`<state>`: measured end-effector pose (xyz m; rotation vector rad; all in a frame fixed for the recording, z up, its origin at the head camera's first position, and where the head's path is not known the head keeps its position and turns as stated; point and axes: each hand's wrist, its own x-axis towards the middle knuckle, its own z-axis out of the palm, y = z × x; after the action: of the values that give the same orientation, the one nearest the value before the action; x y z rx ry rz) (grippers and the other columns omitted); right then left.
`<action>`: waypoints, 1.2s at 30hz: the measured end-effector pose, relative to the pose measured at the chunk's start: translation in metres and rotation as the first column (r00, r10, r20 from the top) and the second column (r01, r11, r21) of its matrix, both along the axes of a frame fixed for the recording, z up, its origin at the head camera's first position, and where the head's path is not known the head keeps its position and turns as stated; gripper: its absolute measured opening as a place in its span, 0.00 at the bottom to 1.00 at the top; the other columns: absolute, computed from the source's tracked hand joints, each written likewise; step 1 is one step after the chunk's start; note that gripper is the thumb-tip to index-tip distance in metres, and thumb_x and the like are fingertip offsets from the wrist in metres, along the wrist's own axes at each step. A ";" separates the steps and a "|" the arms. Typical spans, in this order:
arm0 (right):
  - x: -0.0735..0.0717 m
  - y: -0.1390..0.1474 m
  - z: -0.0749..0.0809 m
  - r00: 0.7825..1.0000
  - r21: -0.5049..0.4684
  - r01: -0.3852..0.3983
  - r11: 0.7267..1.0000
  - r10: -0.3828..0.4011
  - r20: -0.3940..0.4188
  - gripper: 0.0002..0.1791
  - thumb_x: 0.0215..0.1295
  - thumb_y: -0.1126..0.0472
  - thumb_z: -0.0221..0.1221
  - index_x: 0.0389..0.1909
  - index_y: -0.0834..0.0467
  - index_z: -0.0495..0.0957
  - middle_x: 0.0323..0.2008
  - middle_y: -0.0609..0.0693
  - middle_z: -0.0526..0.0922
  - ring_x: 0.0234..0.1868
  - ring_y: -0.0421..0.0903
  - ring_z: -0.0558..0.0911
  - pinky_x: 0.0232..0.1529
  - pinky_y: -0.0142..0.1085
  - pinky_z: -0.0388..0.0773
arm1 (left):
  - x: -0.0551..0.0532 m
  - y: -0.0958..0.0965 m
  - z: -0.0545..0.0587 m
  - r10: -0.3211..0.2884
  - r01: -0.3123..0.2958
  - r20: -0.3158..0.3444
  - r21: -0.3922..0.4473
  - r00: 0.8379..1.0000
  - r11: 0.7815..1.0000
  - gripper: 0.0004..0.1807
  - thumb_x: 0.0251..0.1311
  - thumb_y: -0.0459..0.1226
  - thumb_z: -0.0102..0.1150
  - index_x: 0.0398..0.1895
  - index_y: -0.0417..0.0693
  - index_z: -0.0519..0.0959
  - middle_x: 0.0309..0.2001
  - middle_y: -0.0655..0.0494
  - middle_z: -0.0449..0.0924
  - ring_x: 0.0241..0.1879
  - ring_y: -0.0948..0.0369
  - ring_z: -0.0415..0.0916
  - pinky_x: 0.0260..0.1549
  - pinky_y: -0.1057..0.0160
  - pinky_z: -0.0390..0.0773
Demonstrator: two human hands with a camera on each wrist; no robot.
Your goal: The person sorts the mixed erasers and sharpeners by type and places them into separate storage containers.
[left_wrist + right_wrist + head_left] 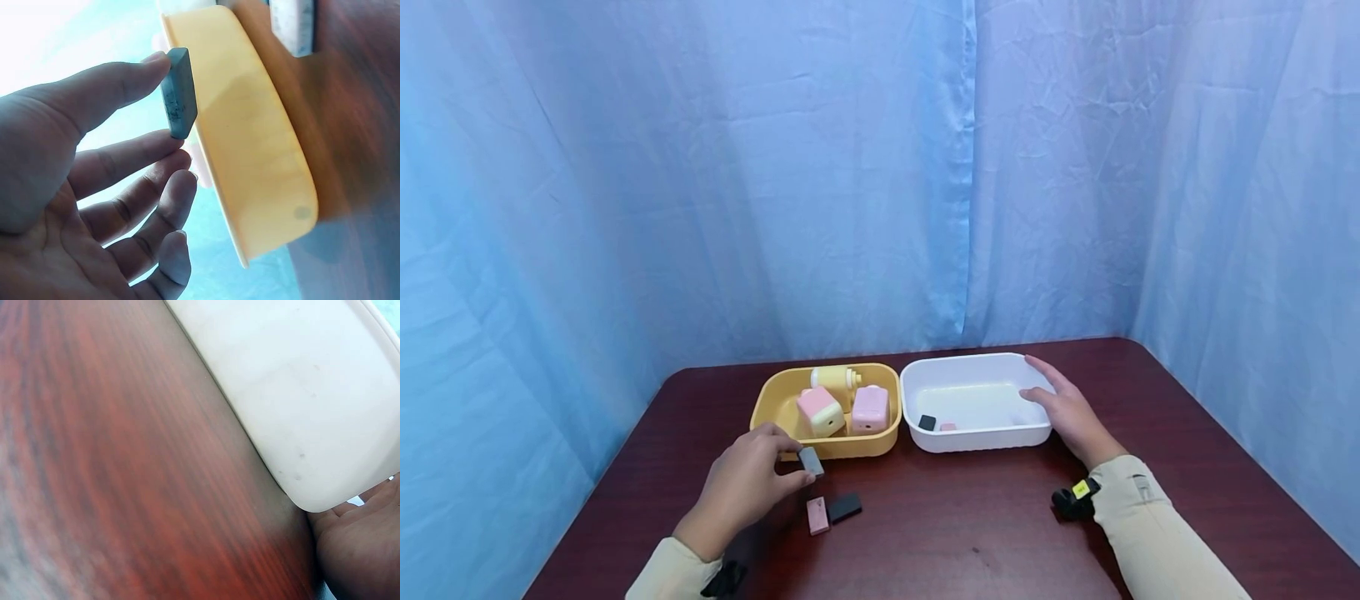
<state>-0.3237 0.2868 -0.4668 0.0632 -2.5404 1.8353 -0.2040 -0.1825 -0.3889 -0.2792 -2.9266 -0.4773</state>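
My left hand [747, 475] pinches a small grey rectangular block [810, 461] between thumb and index finger, just in front of the yellow bin [861, 448]. Dark smudges mark the face of this block [180, 94] in the left wrist view, where the other fingers curl loosely below it. On the table close by lie a pink block [817, 516] and a black block [846, 508], side by side. At the right end of the white bin [992, 439], my right hand [1075, 419] holds the side wall, thumb over the rim and fingers along the outside.
Inside the yellow bin sit a pink-and-cream cube [822, 412], a pink cube-like piece [870, 409] and a cream cylinder [832, 377]. A black block [927, 422] and a pink piece [948, 427] lie in the white bin. Blue curtains [850, 183] hang behind the dark red table [940, 533].
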 end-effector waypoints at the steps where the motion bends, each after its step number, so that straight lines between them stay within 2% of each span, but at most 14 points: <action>1: 0.000 0.000 0.000 1.000 -0.003 -0.002 1.000 0.002 0.000 0.41 0.75 0.57 0.57 0.84 0.46 0.50 0.83 0.57 0.50 0.80 0.59 0.53 0.76 0.63 0.53 | -0.001 0.001 0.001 -0.001 0.001 0.001 0.003 1.000 1.000 0.21 0.46 0.51 0.82 0.43 0.56 0.91 0.42 0.60 0.82 0.34 0.66 0.74 0.31 0.60 0.76; 9: 0.000 -0.001 0.000 1.000 -0.010 0.004 1.000 -0.004 0.004 0.41 0.75 0.57 0.57 0.84 0.45 0.50 0.83 0.57 0.50 0.80 0.58 0.54 0.76 0.62 0.52 | -0.007 0.010 0.009 -0.015 0.016 -0.026 0.053 1.000 0.998 0.21 0.47 0.50 0.82 0.44 0.57 0.91 0.42 0.59 0.83 0.32 0.65 0.72 0.31 0.61 0.74; 19: 0.001 -0.002 0.000 1.000 -0.013 0.000 1.000 0.000 -0.009 0.41 0.75 0.58 0.57 0.84 0.45 0.50 0.83 0.56 0.50 0.80 0.58 0.53 0.77 0.62 0.52 | -0.012 0.020 0.013 -0.047 0.053 -0.086 0.065 0.995 0.996 0.21 0.48 0.51 0.82 0.45 0.54 0.91 0.42 0.58 0.81 0.33 0.64 0.70 0.31 0.62 0.73; 29: 0.002 -0.001 0.001 1.000 -0.004 0.006 1.000 -0.006 -0.013 0.41 0.75 0.58 0.57 0.84 0.45 0.50 0.83 0.56 0.50 0.81 0.57 0.53 0.77 0.62 0.51 | -0.018 0.033 0.019 -0.065 0.080 -0.137 0.107 0.988 0.991 0.20 0.47 0.50 0.82 0.43 0.55 0.91 0.44 0.61 0.82 0.39 0.60 0.77 0.34 0.61 0.77; 36: 0.002 -0.001 0.000 1.000 -0.007 0.007 1.000 -0.007 -0.014 0.41 0.75 0.59 0.57 0.84 0.45 0.51 0.83 0.56 0.50 0.81 0.58 0.53 0.77 0.63 0.50 | -0.023 0.041 0.022 -0.081 0.104 -0.173 0.127 0.982 0.986 0.20 0.47 0.51 0.83 0.43 0.56 0.92 0.44 0.62 0.82 0.39 0.59 0.79 0.35 0.61 0.76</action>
<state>-0.3221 0.2860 -0.4668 0.0669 -2.5219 1.8345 -0.2272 -0.1411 -0.3669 -0.4179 -2.7132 -0.6305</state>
